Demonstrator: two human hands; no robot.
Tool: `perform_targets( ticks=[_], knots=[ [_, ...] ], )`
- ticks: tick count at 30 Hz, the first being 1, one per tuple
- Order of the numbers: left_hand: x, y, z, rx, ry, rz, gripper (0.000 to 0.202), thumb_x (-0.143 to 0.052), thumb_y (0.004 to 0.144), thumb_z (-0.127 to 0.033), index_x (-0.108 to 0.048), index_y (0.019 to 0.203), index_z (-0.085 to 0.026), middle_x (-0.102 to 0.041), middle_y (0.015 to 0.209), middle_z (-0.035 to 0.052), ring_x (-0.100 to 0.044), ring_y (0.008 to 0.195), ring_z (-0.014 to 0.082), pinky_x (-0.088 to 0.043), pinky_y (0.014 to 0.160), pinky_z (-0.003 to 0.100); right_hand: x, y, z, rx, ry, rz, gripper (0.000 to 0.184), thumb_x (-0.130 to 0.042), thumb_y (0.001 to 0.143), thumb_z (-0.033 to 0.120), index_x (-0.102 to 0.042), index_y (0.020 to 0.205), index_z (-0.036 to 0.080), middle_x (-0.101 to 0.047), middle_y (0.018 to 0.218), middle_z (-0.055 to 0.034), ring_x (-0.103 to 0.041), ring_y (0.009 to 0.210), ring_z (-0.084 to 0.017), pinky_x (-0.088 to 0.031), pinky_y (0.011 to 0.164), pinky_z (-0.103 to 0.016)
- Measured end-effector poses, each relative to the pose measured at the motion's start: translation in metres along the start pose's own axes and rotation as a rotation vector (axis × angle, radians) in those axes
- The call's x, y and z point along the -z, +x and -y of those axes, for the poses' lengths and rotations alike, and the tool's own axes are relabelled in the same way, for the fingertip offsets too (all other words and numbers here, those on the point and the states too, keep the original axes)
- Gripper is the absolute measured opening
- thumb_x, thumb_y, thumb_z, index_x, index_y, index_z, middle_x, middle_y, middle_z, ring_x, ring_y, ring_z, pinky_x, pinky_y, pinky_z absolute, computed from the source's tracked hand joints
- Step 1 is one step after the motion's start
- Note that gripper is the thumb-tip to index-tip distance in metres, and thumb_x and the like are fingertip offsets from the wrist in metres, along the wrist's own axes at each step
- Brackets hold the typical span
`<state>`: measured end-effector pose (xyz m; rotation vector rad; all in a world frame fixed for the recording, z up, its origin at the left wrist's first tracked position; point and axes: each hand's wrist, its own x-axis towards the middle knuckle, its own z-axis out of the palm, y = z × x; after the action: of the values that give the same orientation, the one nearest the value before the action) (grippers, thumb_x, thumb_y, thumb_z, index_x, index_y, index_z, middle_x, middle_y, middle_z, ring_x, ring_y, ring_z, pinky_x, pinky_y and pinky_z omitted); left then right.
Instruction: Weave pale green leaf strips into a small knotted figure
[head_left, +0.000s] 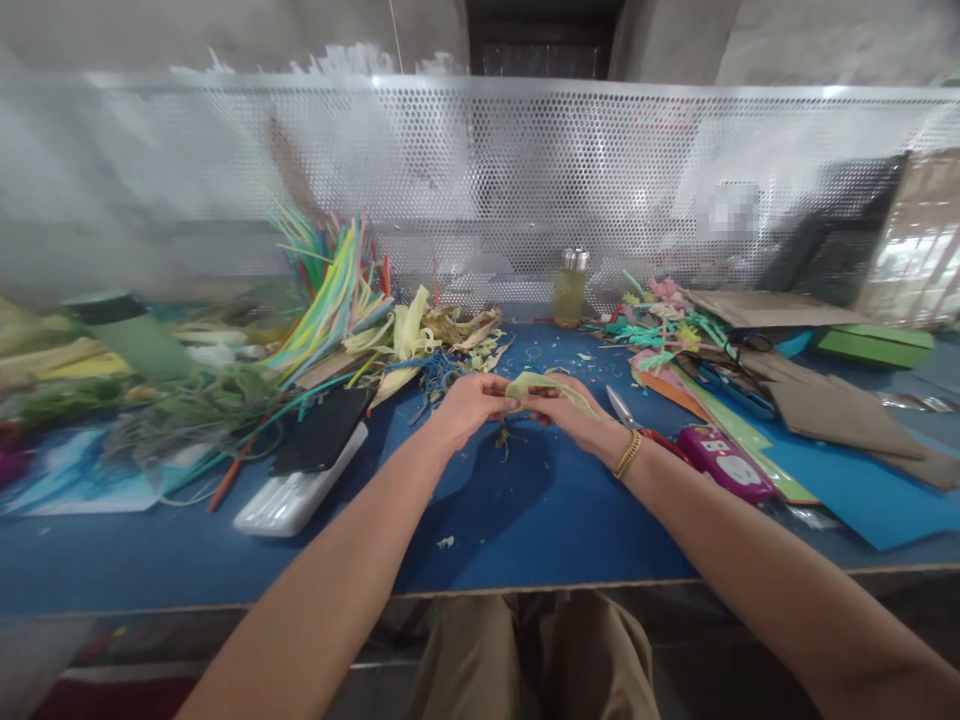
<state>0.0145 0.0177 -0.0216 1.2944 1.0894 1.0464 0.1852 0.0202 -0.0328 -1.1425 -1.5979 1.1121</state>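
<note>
Between my two hands, above the blue tabletop, is a pale green strip of corn husk. The fingers of my left hand are closed on its left end. My right hand, with a gold bracelet at the wrist, pinches it close beside the left, and part of the strip lies back over that hand. Thin yellowish-green ends hang just below my fingers; what they belong to is hidden. A pile of dried husks lies beyond my left hand. Scissors with red handles rest right of my right hand.
At left are a black phone on a white case, a bundle of coloured stems and a green bottle. At right lie a purple case, paper sheets and cardboard. A glass jar stands before the perforated metal screen.
</note>
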Motion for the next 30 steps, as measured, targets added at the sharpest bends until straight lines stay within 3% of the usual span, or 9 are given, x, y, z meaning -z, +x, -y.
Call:
perform_targets(
  ticks=[4,10,17,24,27,30],
  knots=[
    [-0.001,-0.0028,-0.0036,0.046,-0.009,-0.008,0.021,-0.081,0.06,-0.014,-0.069,0.077,-0.014,-0.066,0.068,-0.0005,-0.06,0.064,0.0094,-0.048,0.068,0.024,-0.0003,0.0001,-0.0008,-0.01,0.073,0.028,0.021,-0.074,0.068,0.033,-0.057,0.072,0.021,-0.056,0.06,0.0048,-0.054,0.055,-0.011,-0.043,0.049,-0.022],
    [-0.0013,-0.004,-0.004,0.177,0.007,0.047,0.027,-0.083,0.066,-0.032,-0.066,0.077,-0.014,-0.071,0.07,0.0058,-0.065,0.066,0.013,-0.049,0.064,0.024,0.0004,0.0014,-0.0061,0.02,0.1,0.004,0.023,-0.073,0.069,0.036,-0.056,0.071,0.021,-0.06,0.064,0.0037,-0.057,0.058,-0.011,-0.047,0.052,-0.023],
    [-0.0016,-0.003,-0.0027,0.163,0.011,0.018,0.023,-0.084,0.063,-0.019,-0.063,0.072,-0.013,-0.069,0.066,0.0045,-0.063,0.062,0.0108,-0.048,0.062,0.023,-0.0009,0.0011,-0.0054,0.005,0.125,0.0,0.023,-0.075,0.067,0.035,-0.06,0.075,0.02,-0.062,0.067,0.0027,-0.058,0.058,-0.011,-0.048,0.052,-0.022],
    [-0.0026,-0.0057,-0.0051,0.121,0.012,0.042,0.028,-0.083,0.065,-0.034,-0.066,0.074,-0.014,-0.069,0.068,0.0048,-0.062,0.063,0.0112,-0.046,0.061,0.023,-0.0024,-0.0003,-0.0014,-0.034,0.178,-0.055,0.023,-0.075,0.065,0.031,-0.058,0.076,0.02,-0.061,0.067,0.0033,-0.059,0.059,-0.011,-0.048,0.051,-0.022],
    [-0.0027,-0.0056,-0.005,0.083,0.034,0.057,0.026,-0.085,0.06,-0.025,-0.065,0.072,-0.014,-0.068,0.067,0.0029,-0.06,0.061,0.0098,-0.044,0.06,0.022,-0.0032,-0.0005,-0.0005,-0.048,0.201,-0.067,0.023,-0.075,0.064,0.029,-0.057,0.076,0.02,-0.06,0.066,0.0034,-0.058,0.057,-0.01,-0.048,0.051,-0.022],
    [-0.0025,-0.0044,-0.0039,0.073,0.054,0.043,0.017,-0.08,0.066,-0.02,-0.064,0.071,-0.014,-0.068,0.065,0.0024,-0.059,0.058,0.0089,-0.042,0.058,0.021,-0.004,-0.0006,-0.0008,-0.073,0.21,-0.074,0.024,-0.076,0.064,0.029,-0.058,0.078,0.02,-0.061,0.066,0.0028,-0.059,0.057,-0.011,-0.049,0.051,-0.023]
  ],
)
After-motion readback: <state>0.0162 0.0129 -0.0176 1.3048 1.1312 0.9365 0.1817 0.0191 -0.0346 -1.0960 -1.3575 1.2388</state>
